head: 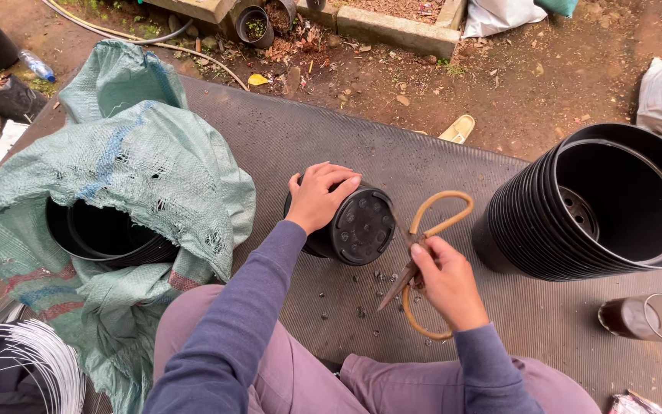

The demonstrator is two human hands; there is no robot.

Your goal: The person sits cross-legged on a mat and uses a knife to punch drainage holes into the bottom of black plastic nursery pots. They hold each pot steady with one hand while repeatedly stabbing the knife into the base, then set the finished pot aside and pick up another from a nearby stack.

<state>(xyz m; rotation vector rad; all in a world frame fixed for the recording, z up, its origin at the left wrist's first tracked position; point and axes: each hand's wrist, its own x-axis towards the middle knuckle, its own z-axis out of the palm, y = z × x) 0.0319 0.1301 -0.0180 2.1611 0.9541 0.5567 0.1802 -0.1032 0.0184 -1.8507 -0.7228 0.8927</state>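
Our left hand (317, 196) clamps down over a black plastic pot (350, 224) lying on its side, its holed base facing us. Just right of it, our right hand (447, 282) grips tan-handled scissors (423, 253), blades pointing down at the mat (308, 146). Further right lies a stack of black pots (576, 222); left of us, a green sack (139, 169) holds more pots.
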